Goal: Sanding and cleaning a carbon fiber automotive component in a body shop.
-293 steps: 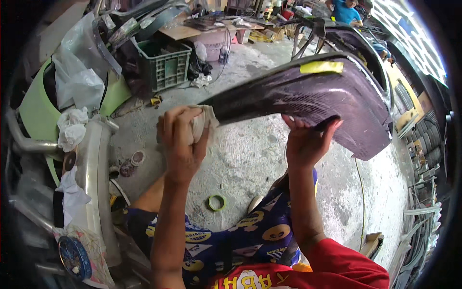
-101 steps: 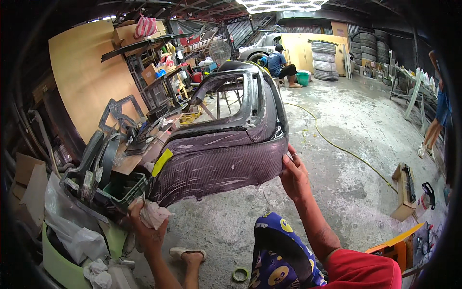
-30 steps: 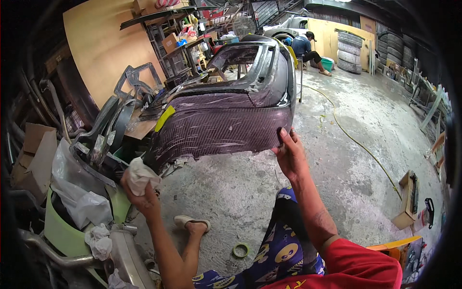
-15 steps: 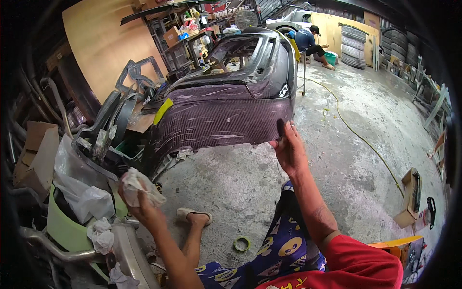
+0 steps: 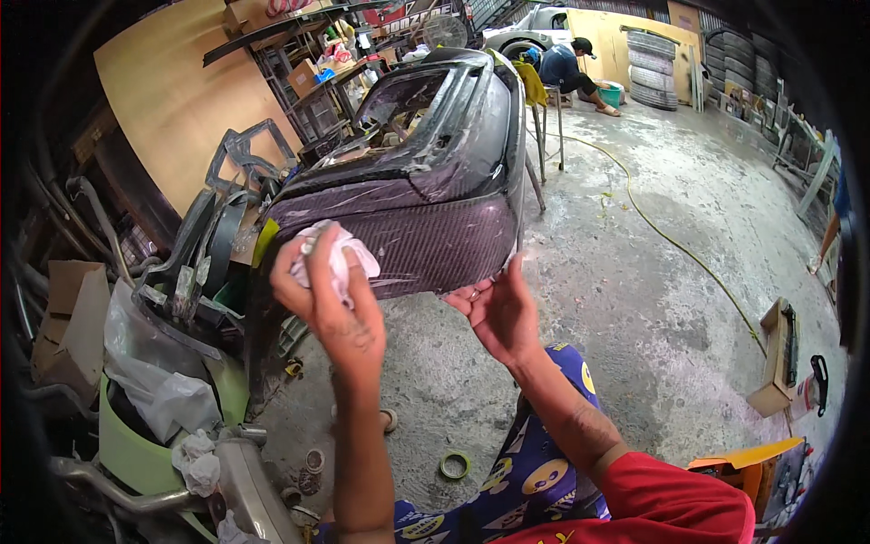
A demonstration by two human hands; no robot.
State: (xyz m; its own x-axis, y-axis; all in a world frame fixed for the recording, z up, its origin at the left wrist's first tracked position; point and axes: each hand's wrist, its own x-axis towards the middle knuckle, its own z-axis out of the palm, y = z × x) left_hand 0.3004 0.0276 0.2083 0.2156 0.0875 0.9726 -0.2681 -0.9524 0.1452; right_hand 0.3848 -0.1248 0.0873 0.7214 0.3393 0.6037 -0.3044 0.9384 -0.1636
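Note:
A large dark carbon-fibre car body panel (image 5: 439,240), glossy with a ribbed weave and a window opening behind, stands in front of me. My left hand (image 5: 343,308) is closed on a crumpled white cloth (image 5: 355,258) and presses it to the panel's left part. Around the panel's lower right corner, my right hand (image 5: 500,317) grips the edge, thumb up along the side and fingers at the bottom edge. A strip of yellow tape (image 5: 265,241) sticks to the panel's left edge.
On the floor lie a green tape roll (image 5: 455,465) and a yellow hose (image 5: 675,240). A light-green plastic part (image 5: 131,458), plastic sheeting and metal pipes crowd the left. A wooden box (image 5: 773,367) stands at right. Another person (image 5: 564,68) sits far back near stacked tyres (image 5: 651,72).
My left hand has risen to the right, bringing the cloth from beside the panel onto its surface. My right hand has shifted lower and leftward along the panel's corner.

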